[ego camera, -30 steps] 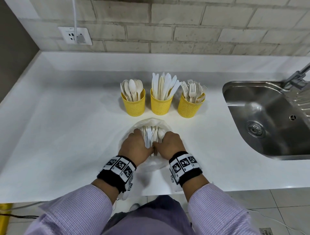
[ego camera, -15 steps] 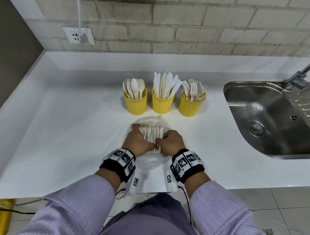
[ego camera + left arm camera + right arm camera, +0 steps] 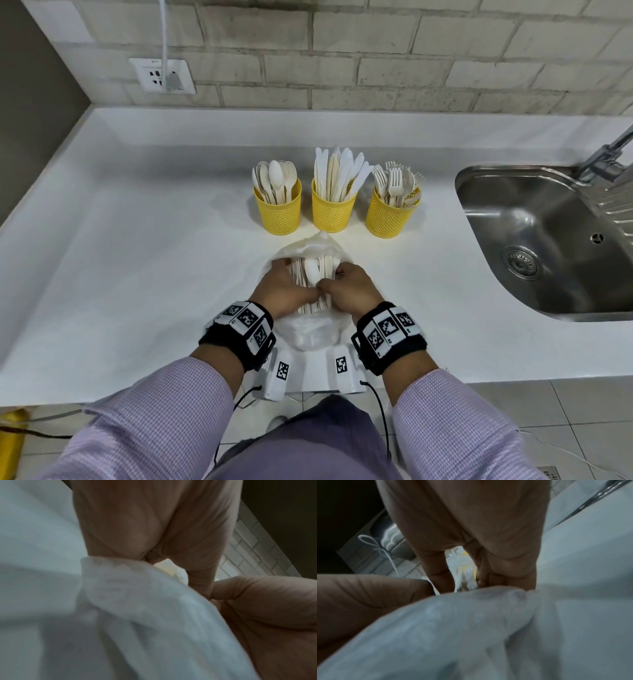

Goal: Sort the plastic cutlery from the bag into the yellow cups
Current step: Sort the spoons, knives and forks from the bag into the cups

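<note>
Both hands, left (image 3: 286, 291) and right (image 3: 349, 291), have fingers curled on the cutlery (image 3: 313, 277) in the bag (image 3: 310, 334) near the table's front edge. Best pinch one spoon, steadying the rest, then carry it to the cups (image 3: 331, 214).

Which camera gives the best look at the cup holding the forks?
The head view: the fork cup stands whole, rightmost of three yellow cups, forks upright inside. The right wrist view shows only a blurred yellow and white sliver between the fingers, perhaps that cup. In the left wrist view I cannot identify it.
</note>
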The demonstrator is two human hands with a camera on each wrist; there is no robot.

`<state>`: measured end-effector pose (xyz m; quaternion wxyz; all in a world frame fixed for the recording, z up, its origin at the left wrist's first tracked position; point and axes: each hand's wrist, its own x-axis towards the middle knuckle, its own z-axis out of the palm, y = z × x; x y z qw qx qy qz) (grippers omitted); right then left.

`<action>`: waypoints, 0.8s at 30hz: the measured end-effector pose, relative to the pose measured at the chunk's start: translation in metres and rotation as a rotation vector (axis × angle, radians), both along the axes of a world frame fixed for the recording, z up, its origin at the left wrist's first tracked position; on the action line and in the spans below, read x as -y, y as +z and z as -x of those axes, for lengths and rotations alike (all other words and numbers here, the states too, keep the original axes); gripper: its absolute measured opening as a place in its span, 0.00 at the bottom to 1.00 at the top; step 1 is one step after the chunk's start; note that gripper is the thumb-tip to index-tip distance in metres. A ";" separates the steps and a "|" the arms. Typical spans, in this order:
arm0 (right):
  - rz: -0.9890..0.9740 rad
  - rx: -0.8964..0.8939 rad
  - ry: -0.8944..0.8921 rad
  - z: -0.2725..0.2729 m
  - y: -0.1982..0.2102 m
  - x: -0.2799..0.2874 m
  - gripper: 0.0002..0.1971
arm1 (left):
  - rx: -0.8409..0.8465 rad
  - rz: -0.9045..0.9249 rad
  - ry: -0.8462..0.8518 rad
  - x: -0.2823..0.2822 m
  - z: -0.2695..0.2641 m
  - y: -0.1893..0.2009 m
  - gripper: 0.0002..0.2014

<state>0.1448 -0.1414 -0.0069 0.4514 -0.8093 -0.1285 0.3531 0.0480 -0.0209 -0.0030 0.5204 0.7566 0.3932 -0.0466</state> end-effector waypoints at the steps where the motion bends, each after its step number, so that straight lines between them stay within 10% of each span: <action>1: -0.011 -0.028 -0.015 0.000 -0.002 0.000 0.05 | 0.001 0.026 0.004 0.001 0.001 0.001 0.40; 11: -0.107 -0.135 -0.106 0.003 -0.003 0.003 0.05 | 0.109 0.188 0.045 0.003 0.006 0.001 0.34; 24: -0.044 0.064 -0.040 0.008 -0.001 0.004 0.06 | 0.009 -0.194 -0.005 0.005 0.005 -0.001 0.18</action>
